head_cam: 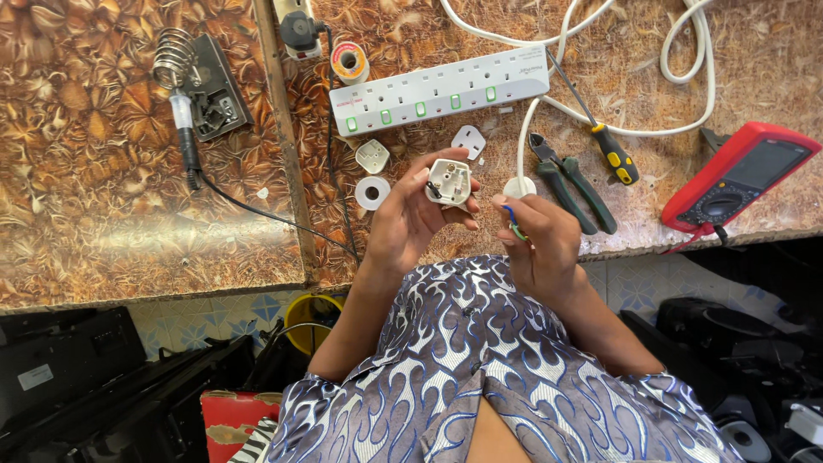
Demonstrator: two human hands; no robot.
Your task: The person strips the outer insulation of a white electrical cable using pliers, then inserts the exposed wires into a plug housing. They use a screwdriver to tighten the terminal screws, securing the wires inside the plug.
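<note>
Over a patterned workbench [129,214], the left hand [403,219] grips an opened white plug base [449,182], its cover [468,140] lying off beside the power strip [439,90], while the right hand [536,236] pinches the cable's wires [513,221], seemingly not yet connected.

**One head camera, looking straight down**

A single view — worn on the head, facing down over the person's chest onto the bench [129,214]. It sits close: the hands fill the centre, the bench runs across the top, and the floor clutter lies along the bottom edge.
</note>
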